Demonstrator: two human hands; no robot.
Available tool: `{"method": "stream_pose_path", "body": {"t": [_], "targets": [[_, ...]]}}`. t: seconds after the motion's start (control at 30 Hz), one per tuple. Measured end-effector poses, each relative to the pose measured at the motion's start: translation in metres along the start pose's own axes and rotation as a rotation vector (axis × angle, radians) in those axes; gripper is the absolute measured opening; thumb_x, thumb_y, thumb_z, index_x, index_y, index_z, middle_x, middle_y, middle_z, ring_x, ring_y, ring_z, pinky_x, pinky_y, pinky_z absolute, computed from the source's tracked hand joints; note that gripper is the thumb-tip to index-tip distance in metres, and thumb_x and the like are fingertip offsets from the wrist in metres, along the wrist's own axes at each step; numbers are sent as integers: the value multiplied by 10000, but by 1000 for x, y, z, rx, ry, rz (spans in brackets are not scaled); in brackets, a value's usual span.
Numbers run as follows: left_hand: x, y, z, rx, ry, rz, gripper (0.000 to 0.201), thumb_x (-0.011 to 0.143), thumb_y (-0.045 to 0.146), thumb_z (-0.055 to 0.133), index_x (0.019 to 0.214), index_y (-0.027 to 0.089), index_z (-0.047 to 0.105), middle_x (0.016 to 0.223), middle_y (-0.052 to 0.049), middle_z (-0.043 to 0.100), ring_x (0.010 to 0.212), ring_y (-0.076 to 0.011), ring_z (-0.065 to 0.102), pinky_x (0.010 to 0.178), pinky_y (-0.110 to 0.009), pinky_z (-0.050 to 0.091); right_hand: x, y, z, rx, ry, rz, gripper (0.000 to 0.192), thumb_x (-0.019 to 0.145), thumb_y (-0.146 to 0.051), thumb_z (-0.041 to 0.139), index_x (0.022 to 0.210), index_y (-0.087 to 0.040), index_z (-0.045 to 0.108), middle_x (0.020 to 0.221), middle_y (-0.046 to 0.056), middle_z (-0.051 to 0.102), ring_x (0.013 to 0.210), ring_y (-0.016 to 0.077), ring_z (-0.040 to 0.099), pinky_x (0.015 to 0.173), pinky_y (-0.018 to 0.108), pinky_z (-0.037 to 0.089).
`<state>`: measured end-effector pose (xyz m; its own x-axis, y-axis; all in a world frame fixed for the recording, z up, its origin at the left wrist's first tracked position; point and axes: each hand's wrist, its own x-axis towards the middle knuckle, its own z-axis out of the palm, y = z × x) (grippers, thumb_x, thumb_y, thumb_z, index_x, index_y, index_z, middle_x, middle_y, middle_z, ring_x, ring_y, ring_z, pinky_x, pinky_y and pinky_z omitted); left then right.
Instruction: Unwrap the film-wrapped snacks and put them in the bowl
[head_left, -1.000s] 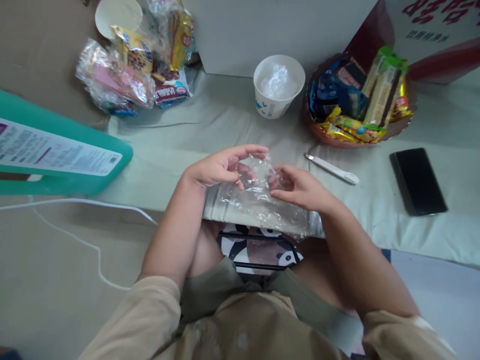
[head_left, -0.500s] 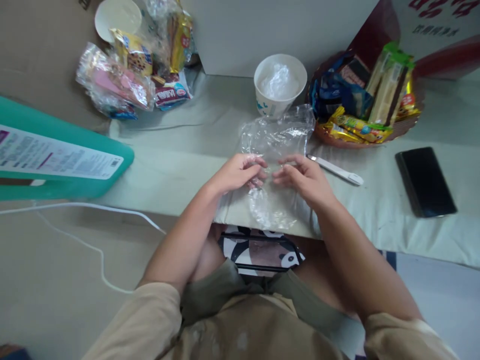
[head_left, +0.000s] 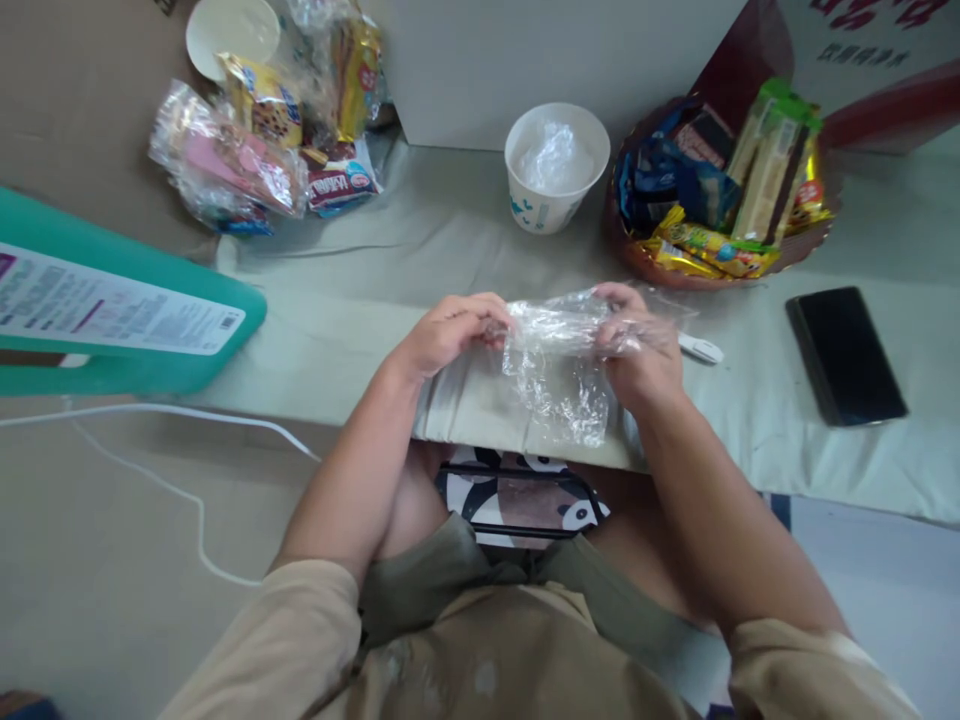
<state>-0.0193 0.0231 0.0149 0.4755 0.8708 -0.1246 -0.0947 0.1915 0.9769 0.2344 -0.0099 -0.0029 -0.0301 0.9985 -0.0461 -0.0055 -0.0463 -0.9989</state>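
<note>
Plastic film (head_left: 555,335) between curled fingers (head_left: 480,307).

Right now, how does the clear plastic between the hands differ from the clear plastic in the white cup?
The held plastic is spread between the left hand and right hand; the cup plastic is bunched up. The held plastic is in the grip of both hands; the cup plastic sits untouched inside the white cup. Both look see-through, crinkled and shiny.
</note>
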Motion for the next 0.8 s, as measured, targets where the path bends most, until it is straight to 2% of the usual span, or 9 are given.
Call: {"method": "stream_pose_path", "body": {"t": [0.13,0.2,0.3,0.4,0.47,0.53,0.67,0.73,0.8], "targets": [[2,0,3,141,158,42,471,914,562,565,757,186,802,855,-81,703,668,-135,571,639,-301,493,7,0,-3,122,66,11,302,782,-520,634,695,-232,649,1224,78,627,922,223,657,706,372,543],[1,0,6,297,229,125,387,883,524,650,733,198,797,831,-68,678,691,-136,567,646,-294,475,8,-1,-1,106,86,65,396,815,-621,590,753,-233,642,1198,79,635,889,204,659,692,347,549],[1,-3,11,427,275,292,118,748,325,812,710,220,774,839,-40,634,760,-141,579,692,-291,477,7,1,1,47,120,83,386,715,-522,787,962,-271,629,1262,43,622,856,160,663,690,301,558],[1,-8,14,246,332,348,200,693,247,846,860,269,739,925,-9,614,814,-134,614,724,-278,501,3,4,1,54,20,128,666,622,-355,878,1202,-332,552,1105,12,657,787,152,665,684,305,564],[1,-9,16,80,329,267,414,681,277,872,1051,327,693,1027,0,631,872,-139,658,758,-278,526,2,3,1,64,-43,161,654,657,-335,854,1228,-322,537,911,-17,646,766,166,667,697,320,568],[0,-9,17,-26,230,95,574,653,328,911,1163,332,648,1090,-15,670,932,-172,702,804,-306,555,1,1,1,85,-33,136,584,690,-355,831,1201,-315,551,838,-27,629,800,179,679,744,334,576],[-1,-7,22,-120,65,-164,431,693,440,897,985,193,698,938,-67,754,871,-217,751,764,-323,588,1,-7,2,81,-50,72,485,684,-451,843,1085,-295,618,984,12,698,937,193,690,824,341,568],[-1,-8,23,-108,88,-174,348,754,449,852,938,187,714,833,-48,756,727,-175,725,652,-284,565,-1,-9,3,-10,-136,106,353,725,-472,819,938,-247,652,940,23,711,857,176,674,765,323,552],[-1,-9,21,-58,102,-163,294,797,429,821,967,212,722,662,7,687,540,-126,625,513,-249,487,-4,-10,2,-56,-191,160,299,778,-483,778,858,-235,631,751,-10,658,670,143,615,627,292,509]]}}
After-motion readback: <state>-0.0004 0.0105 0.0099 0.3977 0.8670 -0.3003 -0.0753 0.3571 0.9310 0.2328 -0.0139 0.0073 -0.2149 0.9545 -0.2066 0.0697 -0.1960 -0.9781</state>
